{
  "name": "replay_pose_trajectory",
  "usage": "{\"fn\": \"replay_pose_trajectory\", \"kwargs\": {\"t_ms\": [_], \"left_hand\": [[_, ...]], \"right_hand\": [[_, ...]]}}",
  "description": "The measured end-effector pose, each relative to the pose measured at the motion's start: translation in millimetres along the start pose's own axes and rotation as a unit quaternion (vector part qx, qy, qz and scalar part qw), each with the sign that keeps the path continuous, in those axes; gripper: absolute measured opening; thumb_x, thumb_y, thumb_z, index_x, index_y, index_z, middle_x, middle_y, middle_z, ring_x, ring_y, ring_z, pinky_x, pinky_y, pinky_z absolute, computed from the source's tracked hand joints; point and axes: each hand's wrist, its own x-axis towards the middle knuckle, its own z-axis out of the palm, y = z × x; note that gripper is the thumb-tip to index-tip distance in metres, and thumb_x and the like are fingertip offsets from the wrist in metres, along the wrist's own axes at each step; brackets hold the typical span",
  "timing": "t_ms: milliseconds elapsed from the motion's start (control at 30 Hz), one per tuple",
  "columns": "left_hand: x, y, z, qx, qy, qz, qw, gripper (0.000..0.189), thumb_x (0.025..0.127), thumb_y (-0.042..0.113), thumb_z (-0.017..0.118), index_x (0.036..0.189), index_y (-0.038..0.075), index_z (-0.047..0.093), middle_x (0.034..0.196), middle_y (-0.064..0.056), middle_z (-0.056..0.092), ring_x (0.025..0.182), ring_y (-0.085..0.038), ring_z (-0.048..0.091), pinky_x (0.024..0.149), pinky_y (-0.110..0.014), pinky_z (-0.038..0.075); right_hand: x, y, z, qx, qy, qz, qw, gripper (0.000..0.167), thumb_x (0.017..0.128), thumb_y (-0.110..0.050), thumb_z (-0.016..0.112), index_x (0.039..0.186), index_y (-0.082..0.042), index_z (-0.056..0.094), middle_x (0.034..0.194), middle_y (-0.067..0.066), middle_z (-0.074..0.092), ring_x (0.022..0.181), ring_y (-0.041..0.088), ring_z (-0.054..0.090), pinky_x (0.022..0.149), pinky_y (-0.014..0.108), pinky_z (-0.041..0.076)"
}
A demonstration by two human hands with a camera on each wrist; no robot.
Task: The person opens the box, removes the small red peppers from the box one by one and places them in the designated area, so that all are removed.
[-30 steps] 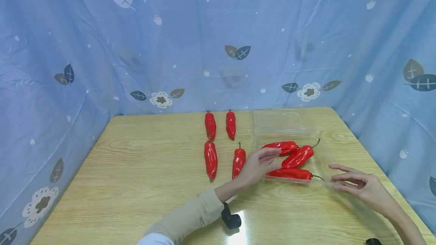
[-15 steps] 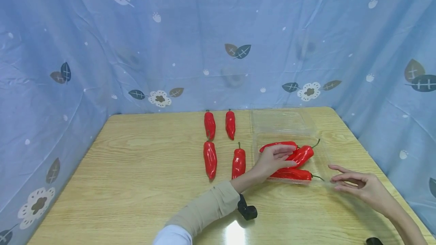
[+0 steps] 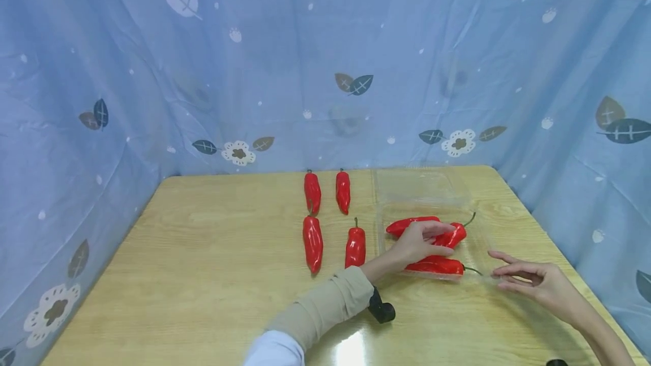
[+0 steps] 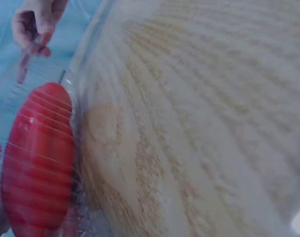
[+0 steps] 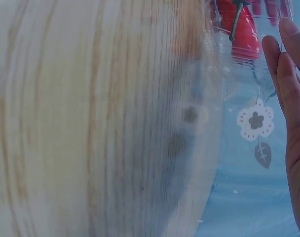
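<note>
A clear plastic clamshell box (image 3: 478, 244) lies on the table's right side with several red peppers in it. My left hand (image 3: 414, 243) reaches in over the middle pepper (image 3: 455, 235), fingers on its far side and thumb on its near side. The front pepper (image 3: 437, 266) lies along the near wall; the back pepper (image 3: 402, 225) is partly covered by my hand. My right hand (image 3: 546, 284) pinches the box's near right corner between thumb and fingers, as the right wrist view also shows. In the left wrist view, a pepper (image 4: 39, 153) shows through the wall.
Outside the box, to its left, several red peppers stand in two columns, the nearest one (image 3: 355, 246) close to my left forearm. The box's lid (image 3: 419, 185) is folded back flat behind it. A patterned blue curtain (image 3: 290, 61) borders the table (image 3: 213, 258).
My left hand has moved right, from the box's left side to over the middle pepper. The peppers stay where they were. My right hand has kept its place at the corner.
</note>
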Motion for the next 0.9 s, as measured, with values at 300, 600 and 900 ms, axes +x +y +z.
{"fn": "replay_pose_trajectory", "kwargs": {"t_ms": [300, 600, 900], "left_hand": [[11.0, -5.6, 17.7, 0.201, -0.013, 0.047, 0.9784, 0.049, 0.079, 0.013, 0.080, 0.125, 0.020, 0.065, 0.123, 0.012, 0.061, 0.111, 0.004, 0.050, 0.090, -0.010, 0.039], [22.4, -5.4, 25.2, 0.274, -0.003, -0.006, 0.9617, 0.059, 0.084, 0.023, 0.075, 0.138, 0.018, 0.052, 0.124, 0.009, 0.059, 0.098, 0.001, 0.051, 0.079, -0.011, 0.040], [12.1, -3.0, 22.3, 0.345, 0.055, 0.023, 0.9366, 0.051, 0.093, 0.024, 0.062, 0.140, 0.015, 0.046, 0.112, 0.006, 0.061, 0.086, -0.002, 0.053, 0.067, -0.013, 0.041]], "right_hand": [[-6.0, 1, 0, 0.006, -0.003, 0.003, 1.0000, 0.025, 0.079, 0.019, 0.063, 0.102, 0.010, 0.067, 0.134, -0.014, 0.055, 0.119, -0.004, 0.051, 0.073, 0.018, 0.054], [-4.9, 2, -3, 0.015, -0.003, 0.003, 0.9999, 0.025, 0.078, 0.020, 0.063, 0.102, 0.012, 0.066, 0.135, -0.012, 0.055, 0.118, -0.002, 0.053, 0.074, 0.019, 0.054], [-1.4, 1, 1, -0.005, 0.009, -0.001, 0.9999, 0.026, 0.077, 0.020, 0.065, 0.100, 0.011, 0.068, 0.134, -0.012, 0.056, 0.117, -0.001, 0.054, 0.074, 0.017, 0.053]]}}
